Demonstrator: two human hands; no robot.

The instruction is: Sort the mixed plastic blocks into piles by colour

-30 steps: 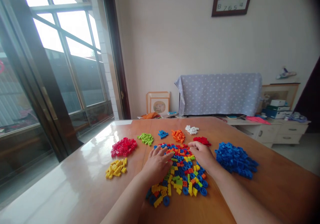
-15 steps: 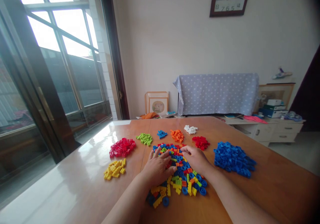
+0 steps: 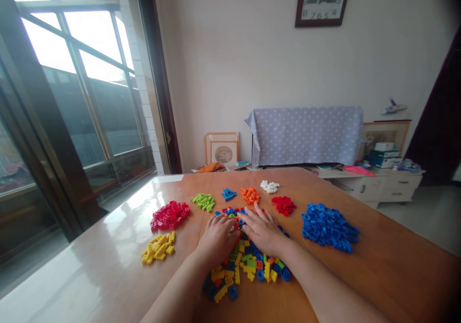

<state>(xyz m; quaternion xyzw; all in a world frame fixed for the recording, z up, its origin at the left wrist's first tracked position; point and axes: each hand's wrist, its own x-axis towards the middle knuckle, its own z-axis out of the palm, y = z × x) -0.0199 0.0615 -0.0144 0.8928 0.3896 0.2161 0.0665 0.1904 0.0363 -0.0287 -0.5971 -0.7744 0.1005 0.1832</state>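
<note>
On the table, a mixed pile of toy building bricks (image 3: 248,265) holds blue, yellow, green, orange and red pieces, some of them round blue ones. Over its left side rests my left hand (image 3: 218,236), fingers slightly bent and thumb apart, with no brick visible in it. Across the upper right of the pile lies my right hand (image 3: 263,230), its fingers spread over the pieces. Both hands hide the bricks beneath them.
Sorted heaps surround the pile: yellow (image 3: 158,248), crimson (image 3: 170,215), green (image 3: 203,201), small blue (image 3: 228,194), orange (image 3: 250,195), white (image 3: 270,186), red (image 3: 284,205) and large blue (image 3: 328,228). Behind the wooden table (image 3: 126,270) stands a white cabinet (image 3: 392,188).
My right hand has spread its fingers and come left, closer to my left hand. My left hand's fingers have drawn in a little. The whole view has shifted slightly.
</note>
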